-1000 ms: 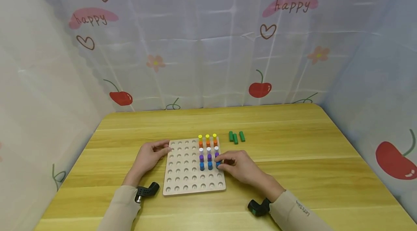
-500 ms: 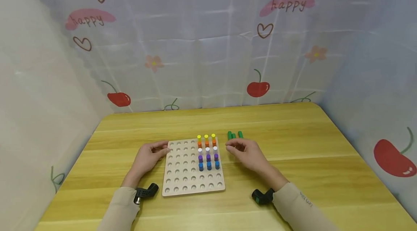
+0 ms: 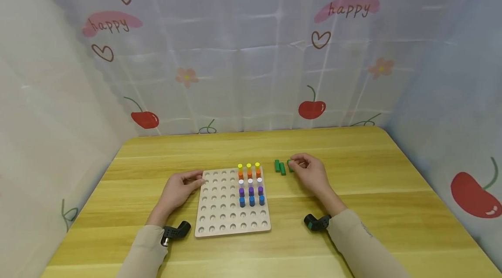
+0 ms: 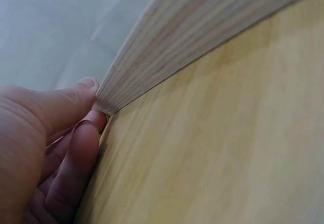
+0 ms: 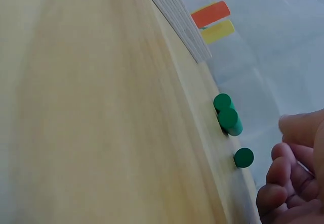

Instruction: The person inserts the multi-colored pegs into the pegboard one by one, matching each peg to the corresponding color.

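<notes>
A wooden pegboard (image 3: 217, 222) with rows of round holes lies on the table. My left hand (image 3: 178, 188) pinches its far left corner, thumb on the top edge and fingers at the side, as the left wrist view also shows. At the board's right stand yellow (image 3: 249, 166), orange (image 3: 249, 175), white (image 3: 250, 182), purple (image 3: 251, 191) and blue pegs (image 3: 252, 202), three of each. My right hand (image 3: 313, 175) is bent over the rightmost green peg (image 5: 244, 158), thumb and fingers apart from it in the right wrist view. Two other green pegs (image 5: 230, 120) lie side by side.
The wood-grain table (image 3: 353, 156) reaches back to a printed curtain (image 3: 243, 73) with cherries and hearts. Curtain also hangs at both sides. A black wrist camera (image 3: 317, 222) sits under the right wrist, and another (image 3: 177, 230) by the left.
My right hand has left the nearest-right blue peg, which stands in its hole, and moved away and rightward to the green pegs. The left hand has stayed at the board's corner.
</notes>
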`<state>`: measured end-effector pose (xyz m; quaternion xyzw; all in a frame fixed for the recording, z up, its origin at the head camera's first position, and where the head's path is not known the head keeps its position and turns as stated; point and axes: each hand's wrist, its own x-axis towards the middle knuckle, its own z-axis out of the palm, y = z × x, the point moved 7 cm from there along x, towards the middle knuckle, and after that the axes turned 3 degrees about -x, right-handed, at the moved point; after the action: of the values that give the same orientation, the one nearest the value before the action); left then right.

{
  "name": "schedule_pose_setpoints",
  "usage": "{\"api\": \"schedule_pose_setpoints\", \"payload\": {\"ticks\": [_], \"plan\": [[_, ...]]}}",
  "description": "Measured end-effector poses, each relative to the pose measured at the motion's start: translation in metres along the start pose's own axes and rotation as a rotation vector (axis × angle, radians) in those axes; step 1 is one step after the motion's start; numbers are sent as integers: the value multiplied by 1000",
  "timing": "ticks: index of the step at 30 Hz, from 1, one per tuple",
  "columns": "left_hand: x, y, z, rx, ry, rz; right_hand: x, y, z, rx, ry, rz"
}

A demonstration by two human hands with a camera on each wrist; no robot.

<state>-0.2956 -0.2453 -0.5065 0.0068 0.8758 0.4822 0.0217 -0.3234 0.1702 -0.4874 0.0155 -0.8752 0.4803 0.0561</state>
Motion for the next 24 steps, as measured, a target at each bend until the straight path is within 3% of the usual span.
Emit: {"api": "schedule_pose_setpoints", "payload": {"ticks": [24], "plan": [[2,-3,0,-6,3,-27,22,0,13,-219,-4,32]]}}
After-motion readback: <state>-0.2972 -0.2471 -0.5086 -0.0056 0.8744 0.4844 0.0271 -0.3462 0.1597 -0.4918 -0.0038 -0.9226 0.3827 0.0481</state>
